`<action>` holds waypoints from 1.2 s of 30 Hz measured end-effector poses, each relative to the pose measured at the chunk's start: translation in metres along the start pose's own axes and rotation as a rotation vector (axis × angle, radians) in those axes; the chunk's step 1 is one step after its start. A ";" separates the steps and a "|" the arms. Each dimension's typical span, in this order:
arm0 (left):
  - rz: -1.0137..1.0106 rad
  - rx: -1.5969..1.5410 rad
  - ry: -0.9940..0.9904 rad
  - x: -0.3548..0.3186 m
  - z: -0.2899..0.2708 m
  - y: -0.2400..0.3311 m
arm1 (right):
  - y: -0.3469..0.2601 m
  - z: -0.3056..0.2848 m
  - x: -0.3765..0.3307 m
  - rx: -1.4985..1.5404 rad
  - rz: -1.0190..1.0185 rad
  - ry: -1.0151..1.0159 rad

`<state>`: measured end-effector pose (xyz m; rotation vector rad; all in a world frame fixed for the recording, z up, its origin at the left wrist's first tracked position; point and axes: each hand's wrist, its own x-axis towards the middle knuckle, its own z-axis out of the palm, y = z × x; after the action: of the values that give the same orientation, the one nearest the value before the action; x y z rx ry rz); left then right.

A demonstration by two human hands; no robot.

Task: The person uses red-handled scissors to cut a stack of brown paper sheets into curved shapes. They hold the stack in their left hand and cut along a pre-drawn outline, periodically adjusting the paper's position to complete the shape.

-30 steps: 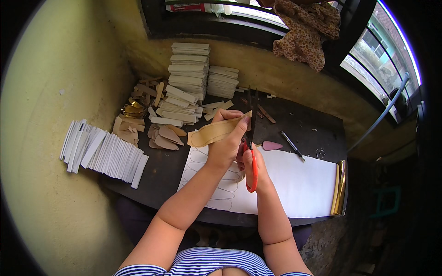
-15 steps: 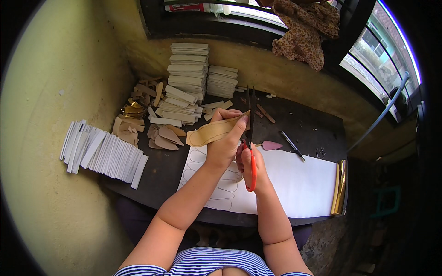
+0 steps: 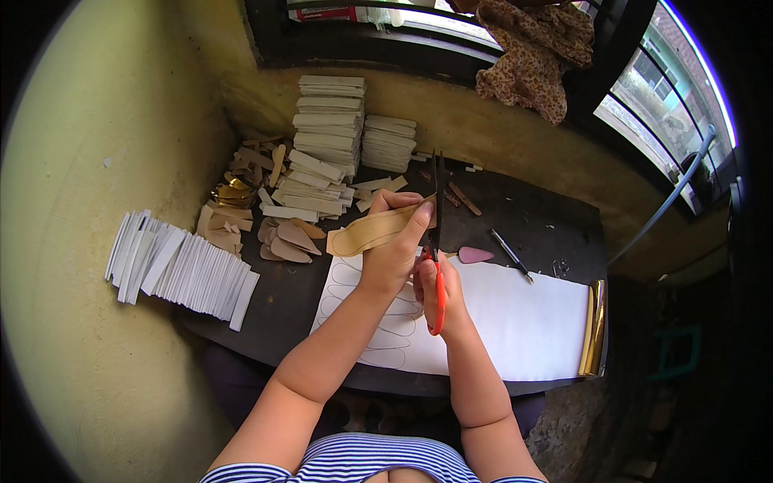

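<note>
A tan strip of sheet material (image 3: 366, 234) with a rounded outline drawn on it is pinched in my left hand (image 3: 394, 249), thumb on top. My right hand (image 3: 452, 291) grips red-handled scissors (image 3: 437, 294), dark blades pointing away from me. Those blades stand at the strip's right end, their tips close together; I cannot tell whether they bite into it. Below both hands lies a white sheet (image 3: 515, 322) with several long oval outlines drawn at its left part. A pink teardrop-shaped piece (image 3: 475, 254) rests at its far edge, beside a pen (image 3: 513, 256).
Tall stacks of white strips (image 3: 330, 121) stand at the back against the wall. A long row of white strips (image 3: 193, 270) sits at the left edge. Between them are loose tan rounded pieces (image 3: 288, 241) and gold scraps (image 3: 233, 191). A gold roll (image 3: 595, 328) ends the white sheet at right.
The scissor blades have drawn closer together, and the red handles have narrowed in my right hand. My left hand and the tan strip stay almost where they were.
</note>
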<state>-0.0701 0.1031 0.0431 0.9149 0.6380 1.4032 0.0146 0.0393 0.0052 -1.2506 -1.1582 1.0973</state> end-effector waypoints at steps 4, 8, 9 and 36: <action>0.008 0.005 0.002 0.001 -0.001 -0.002 | 0.000 0.000 0.000 -0.020 0.008 0.013; -0.007 -0.029 -0.044 0.003 -0.002 0.000 | 0.006 -0.001 0.004 0.017 -0.054 0.055; -0.015 -0.053 -0.063 0.003 -0.002 0.002 | 0.004 -0.001 0.005 0.037 -0.040 0.054; 0.008 0.029 -0.120 0.016 -0.014 0.016 | -0.002 -0.007 0.003 -0.001 0.023 -0.139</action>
<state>-0.0887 0.1195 0.0519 1.0178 0.5659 1.3382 0.0219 0.0416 0.0072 -1.2063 -1.2512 1.2168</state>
